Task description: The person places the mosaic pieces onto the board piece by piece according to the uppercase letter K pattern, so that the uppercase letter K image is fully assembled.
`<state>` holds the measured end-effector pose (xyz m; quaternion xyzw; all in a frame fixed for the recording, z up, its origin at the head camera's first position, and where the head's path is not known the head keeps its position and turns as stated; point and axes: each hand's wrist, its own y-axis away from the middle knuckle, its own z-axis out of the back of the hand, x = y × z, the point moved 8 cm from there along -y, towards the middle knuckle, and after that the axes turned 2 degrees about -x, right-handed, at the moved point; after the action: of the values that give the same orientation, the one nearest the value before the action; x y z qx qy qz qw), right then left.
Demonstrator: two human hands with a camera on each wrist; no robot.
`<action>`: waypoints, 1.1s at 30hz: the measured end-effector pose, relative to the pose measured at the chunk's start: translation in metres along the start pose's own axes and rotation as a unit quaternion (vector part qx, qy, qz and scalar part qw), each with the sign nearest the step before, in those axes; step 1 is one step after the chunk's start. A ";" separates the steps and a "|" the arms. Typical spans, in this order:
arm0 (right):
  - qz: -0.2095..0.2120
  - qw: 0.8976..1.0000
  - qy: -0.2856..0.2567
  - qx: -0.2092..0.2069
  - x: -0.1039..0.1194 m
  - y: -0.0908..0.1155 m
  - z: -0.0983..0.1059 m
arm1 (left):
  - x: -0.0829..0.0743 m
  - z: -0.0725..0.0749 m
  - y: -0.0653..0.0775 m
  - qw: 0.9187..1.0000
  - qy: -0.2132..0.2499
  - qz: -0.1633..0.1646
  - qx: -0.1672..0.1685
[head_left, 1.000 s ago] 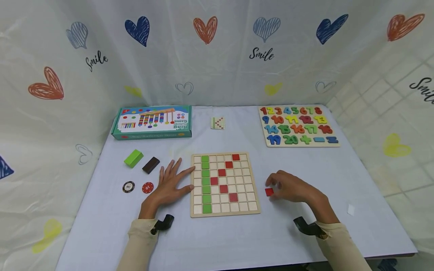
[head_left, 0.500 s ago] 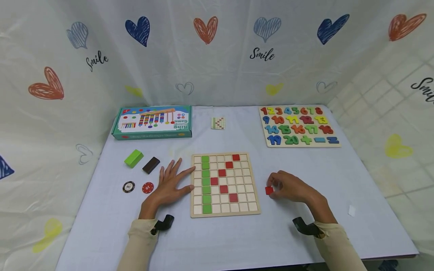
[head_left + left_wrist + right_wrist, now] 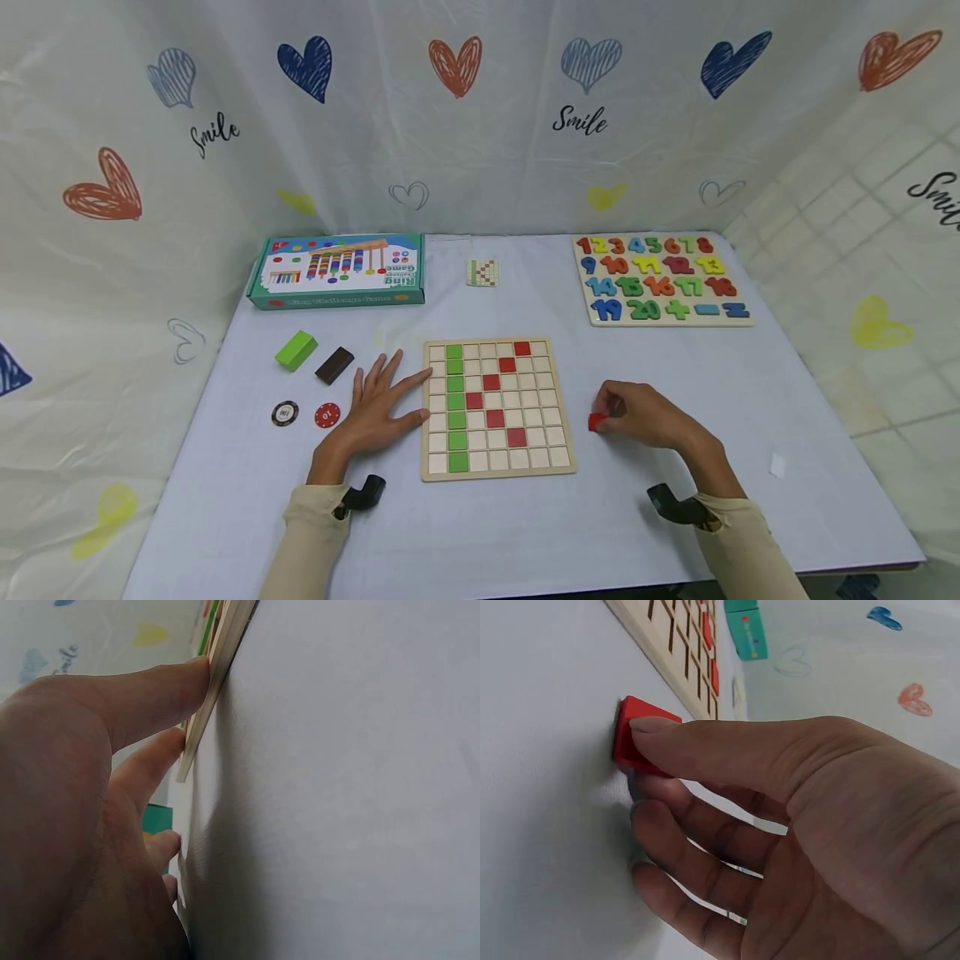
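Observation:
My right hand (image 3: 647,414) pinches a small red square tile (image 3: 627,735) between thumb and fingers, to the right of the wooden grid board (image 3: 500,477). In the right wrist view the thumb lies across the tile's face, and the tile is close over the white cloth. My left hand (image 3: 375,417) lies with spread, straight fingers at the board's left edge; thumb and index fingertips touch that edge in the left wrist view. The board carries a column of green tiles (image 3: 456,401) and several red tiles (image 3: 491,382) in a bent diagonal, among white squares.
Left of my left hand lie a green block (image 3: 296,351), a dark brown block (image 3: 333,366), a black-and-white chip (image 3: 284,413) and a red chip (image 3: 327,415). Farther back are a green game box (image 3: 336,271), a small pattern card (image 3: 482,272) and a number puzzle board (image 3: 667,319).
The red tile has been lifted and tilted between the right thumb and fingers, shifting very slightly right. My left hand and the board stay where they were.

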<state>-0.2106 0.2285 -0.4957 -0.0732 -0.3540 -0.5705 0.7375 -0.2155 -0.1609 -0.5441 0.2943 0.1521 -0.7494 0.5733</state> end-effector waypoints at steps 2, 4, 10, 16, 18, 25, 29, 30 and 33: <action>0.006 1.000 -0.008 -0.004 0.001 0.000 0.001 | -0.001 0.001 0.000 1.000 0.000 -0.001 -0.002; 0.017 1.000 -0.022 -0.010 0.005 -0.001 0.001 | -0.001 0.001 0.000 1.000 0.000 -0.001 -0.001; 0.075 0.993 -0.090 0.011 0.033 0.002 -0.011 | -0.001 0.001 -0.001 1.000 0.004 -0.001 0.000; 0.105 0.987 -0.108 0.057 0.059 0.002 -0.041 | -0.001 0.001 0.001 1.000 0.003 0.002 -0.001; 0.106 0.987 -0.107 0.063 0.062 0.000 -0.049 | -0.001 0.001 0.001 1.000 0.003 0.002 -0.003; 0.106 0.987 -0.089 0.078 0.062 -0.001 -0.062 | 0.000 0.000 0.002 1.000 0.000 0.002 -0.003; 0.105 0.987 -0.092 0.075 0.063 0.001 -0.064 | 0.000 -0.001 0.002 1.000 -0.003 0.003 0.000; 0.106 0.987 -0.093 0.073 0.063 0.001 -0.064 | -0.001 0.000 0.002 1.000 0.001 0.001 -0.001; 0.109 0.987 -0.093 0.069 0.063 0.002 -0.065 | -0.002 0.001 0.002 1.000 0.005 -0.002 -0.003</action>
<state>-0.1742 0.1461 -0.5043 -0.1132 -0.4494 -0.4521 0.7621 -0.2136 -0.1604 -0.5418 0.2961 0.1576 -0.7486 0.5718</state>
